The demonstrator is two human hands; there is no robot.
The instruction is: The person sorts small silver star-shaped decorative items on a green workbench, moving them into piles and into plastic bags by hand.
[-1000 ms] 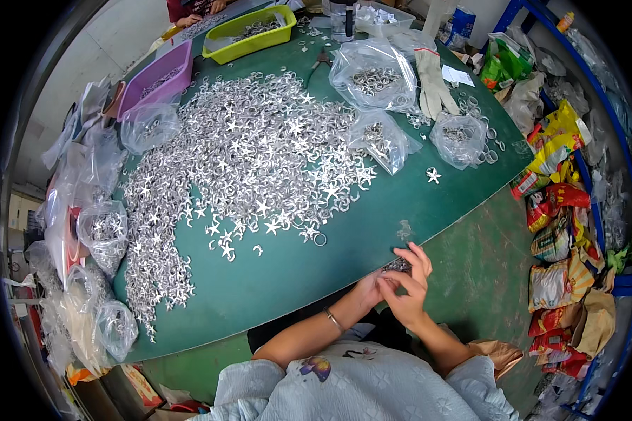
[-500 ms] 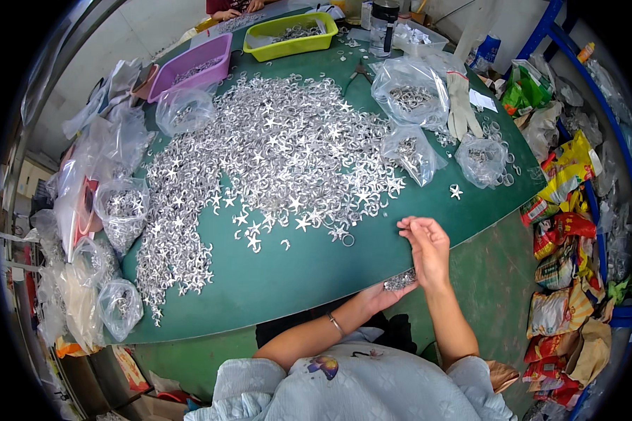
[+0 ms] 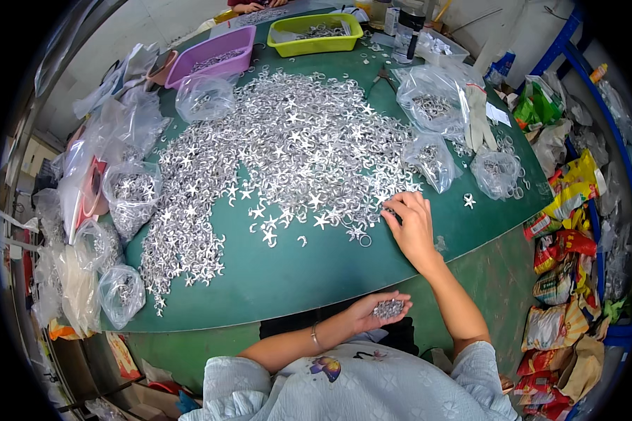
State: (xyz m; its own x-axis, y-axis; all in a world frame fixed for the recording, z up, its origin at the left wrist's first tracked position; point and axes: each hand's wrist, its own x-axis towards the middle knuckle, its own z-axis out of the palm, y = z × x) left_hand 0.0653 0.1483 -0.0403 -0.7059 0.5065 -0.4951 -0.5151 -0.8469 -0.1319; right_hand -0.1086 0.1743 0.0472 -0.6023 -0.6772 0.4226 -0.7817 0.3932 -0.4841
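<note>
A broad heap of silver metal pieces [image 3: 309,140], many star-shaped or ring-shaped, covers much of the green table [image 3: 316,281]. My left hand [image 3: 362,315] is cupped palm up by the near table edge, holding a handful of small silver metal pieces [image 3: 388,308]. At the heap's right edge is my right hand [image 3: 414,228], palm down, thumb and fingertips brought together. Whatever lies between those fingertips is too small to make out. A loose ring [image 3: 365,241] lies just left of this hand, and a single star piece [image 3: 469,201] sits farther right.
Clear bags of metal pieces [image 3: 130,196] line the left edge. More bags [image 3: 432,105], pliers [image 3: 383,78] and a glove [image 3: 479,119] lie at the right. Behind the heap stand a purple basin [image 3: 211,59] and a yellow-green basin [image 3: 316,43]. Another person's hands [image 3: 249,7] show at the far end.
My right hand has moved away from my left hand, forward to the heap's right edge. My left hand has drawn back toward my body, still holding the pieces. The view has shifted slightly.
</note>
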